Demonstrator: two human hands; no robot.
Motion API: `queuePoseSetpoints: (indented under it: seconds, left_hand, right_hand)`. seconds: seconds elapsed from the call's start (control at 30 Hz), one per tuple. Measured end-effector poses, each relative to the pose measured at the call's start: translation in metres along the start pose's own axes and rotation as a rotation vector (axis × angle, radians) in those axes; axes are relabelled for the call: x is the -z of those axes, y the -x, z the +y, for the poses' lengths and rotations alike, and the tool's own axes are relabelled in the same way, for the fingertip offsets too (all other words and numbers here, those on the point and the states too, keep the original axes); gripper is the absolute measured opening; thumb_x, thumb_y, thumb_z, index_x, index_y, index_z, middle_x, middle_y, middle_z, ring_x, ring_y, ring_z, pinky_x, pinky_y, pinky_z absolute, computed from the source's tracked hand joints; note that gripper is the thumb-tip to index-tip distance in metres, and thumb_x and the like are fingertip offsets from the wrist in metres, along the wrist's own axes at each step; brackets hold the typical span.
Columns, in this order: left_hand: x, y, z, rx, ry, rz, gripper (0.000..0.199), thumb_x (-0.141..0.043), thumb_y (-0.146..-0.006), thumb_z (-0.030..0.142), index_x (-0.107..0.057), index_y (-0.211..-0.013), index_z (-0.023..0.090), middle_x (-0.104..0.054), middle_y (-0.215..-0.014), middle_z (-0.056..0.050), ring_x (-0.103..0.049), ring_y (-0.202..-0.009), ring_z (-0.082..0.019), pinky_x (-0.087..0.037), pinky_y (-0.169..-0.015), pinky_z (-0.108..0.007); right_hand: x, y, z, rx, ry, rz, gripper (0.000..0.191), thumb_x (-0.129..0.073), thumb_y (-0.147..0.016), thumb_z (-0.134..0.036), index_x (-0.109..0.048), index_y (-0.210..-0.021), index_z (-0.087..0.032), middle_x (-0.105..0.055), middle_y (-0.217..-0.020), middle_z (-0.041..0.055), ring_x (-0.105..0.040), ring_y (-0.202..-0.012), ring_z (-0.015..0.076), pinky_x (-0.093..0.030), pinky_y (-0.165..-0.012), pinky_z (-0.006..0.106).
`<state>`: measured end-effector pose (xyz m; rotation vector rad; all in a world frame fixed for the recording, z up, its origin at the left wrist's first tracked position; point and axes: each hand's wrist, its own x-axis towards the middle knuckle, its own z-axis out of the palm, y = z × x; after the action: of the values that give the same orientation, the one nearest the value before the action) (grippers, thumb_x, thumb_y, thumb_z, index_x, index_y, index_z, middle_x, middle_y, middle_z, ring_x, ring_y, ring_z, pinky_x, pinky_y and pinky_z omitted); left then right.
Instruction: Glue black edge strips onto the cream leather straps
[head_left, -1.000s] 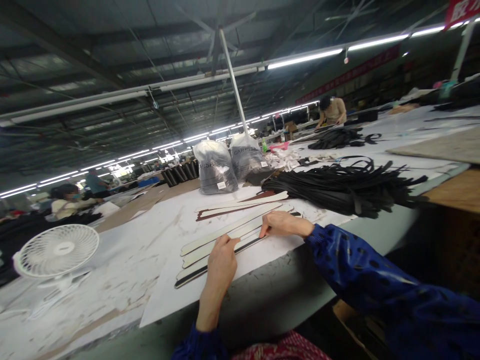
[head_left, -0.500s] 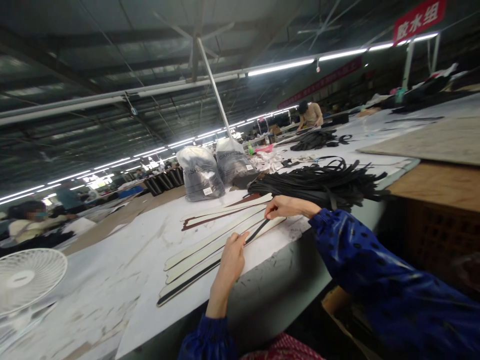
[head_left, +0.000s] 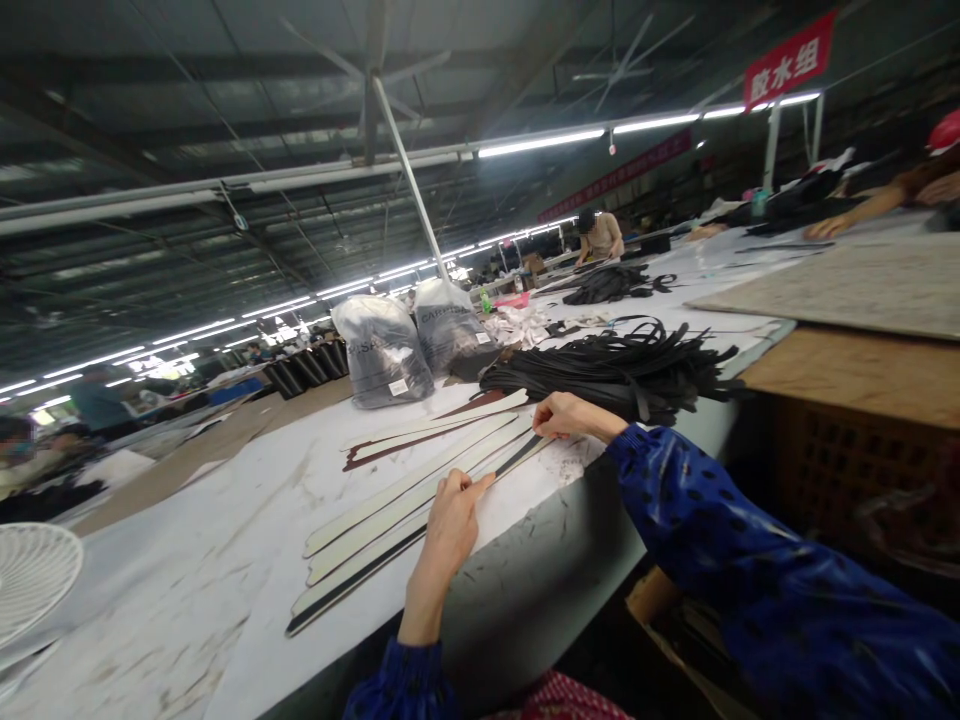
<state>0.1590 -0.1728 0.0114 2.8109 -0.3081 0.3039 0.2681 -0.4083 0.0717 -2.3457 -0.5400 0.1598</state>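
Note:
A narrow black strip (head_left: 352, 585) lies lengthwise on the nearest of several long cream pieces (head_left: 375, 542) with wavy ends. My left hand (head_left: 452, 515) is closed at the middle of the strip, thumb pointing along it, pressing it against the cream piece. Farther right, my right hand (head_left: 561, 415) pinches the strip's far end between thumb and fingertips, low over the piece's end. My fingers hide that end. Behind these lie a brown piece (head_left: 405, 440) and another cream piece, partly overlapping.
A heap of black strips (head_left: 615, 370) lies just beyond my right hand. Two filled plastic bags (head_left: 382, 352) stand behind. At the left is a white fan (head_left: 34, 580). A raised board (head_left: 840, 285) is at the right; another person's arm (head_left: 862, 212) reaches in behind it.
The right hand has brought the black strip's end down closer to the cream piece. My left hand stays at mid-strip. The view has turned right, and another person's arm has appeared.

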Motion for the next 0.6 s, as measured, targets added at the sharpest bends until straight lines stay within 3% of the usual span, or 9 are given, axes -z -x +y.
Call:
queuePoseSetpoints:
  seconds: [0.4,0.6]
  left_hand:
    - [0.013,-0.004,0.015,0.017,-0.156,-0.124,0.059,-0.027,-0.089,0.005,-0.051,-0.133,0.035,-0.048,-0.101,-0.006,-0.049,-0.095,-0.020,-0.041,-0.086,-0.029]
    - [0.023,-0.010,0.024,0.031,-0.194,-0.251,0.066,-0.025,-0.086,0.001,-0.045,-0.137,0.039,-0.047,-0.102,-0.005,-0.052,-0.097,-0.020,-0.042,-0.082,-0.029]
  right_hand:
    - [-0.004,0.002,-0.001,-0.047,0.084,0.014,0.023,-0.056,-0.069,-0.014,-0.073,-0.083,-0.009,-0.057,-0.054,0.0001,-0.044,-0.044,0.0074,-0.036,-0.045,0.018]
    - [-0.008,-0.010,0.013,-0.044,0.163,0.052,0.020,-0.066,-0.063,-0.019,-0.074,-0.080,-0.014,-0.065,-0.062,0.0014,-0.055,-0.052,0.0104,-0.038,-0.048,0.018]
